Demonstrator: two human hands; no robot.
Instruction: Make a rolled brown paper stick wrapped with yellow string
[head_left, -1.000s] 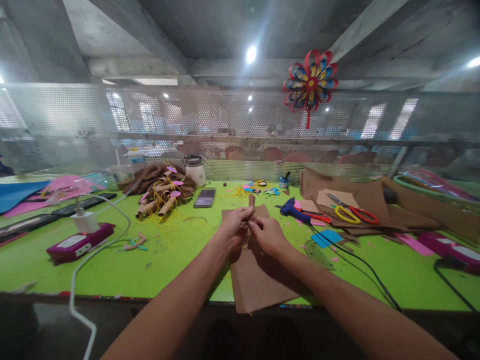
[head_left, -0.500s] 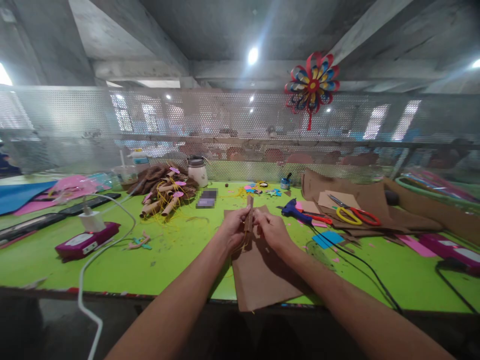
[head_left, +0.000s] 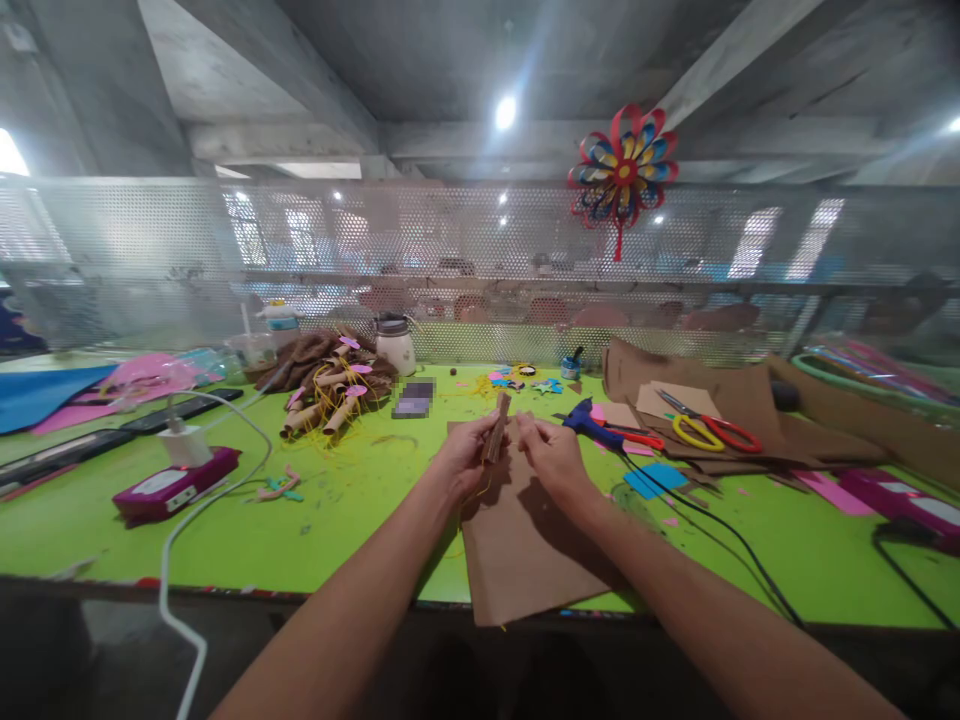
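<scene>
My left hand (head_left: 466, 458) is closed round a small brown paper roll (head_left: 496, 428), which stands tilted with its top leaning right. Yellow thread hangs below that hand. Just to the right, my right hand (head_left: 553, 458) has its fingers pinched together, a little apart from the roll; anything between the fingertips is too small to make out. Under both hands lies a brown paper sheet (head_left: 529, 565), its near edge reaching past the table's front edge.
Brown paper rolls with yellow thread (head_left: 345, 410) are heaped at the back left. A blue glue gun (head_left: 589, 422) and scissors (head_left: 705, 430) lie right, near stacked brown paper (head_left: 795, 435). A purple power strip (head_left: 176, 485) with a white cable stands left on the green table (head_left: 360, 520).
My right hand has drawn slightly right, away from the roll. In my left hand the roll has tilted to the right and shows more of its side.
</scene>
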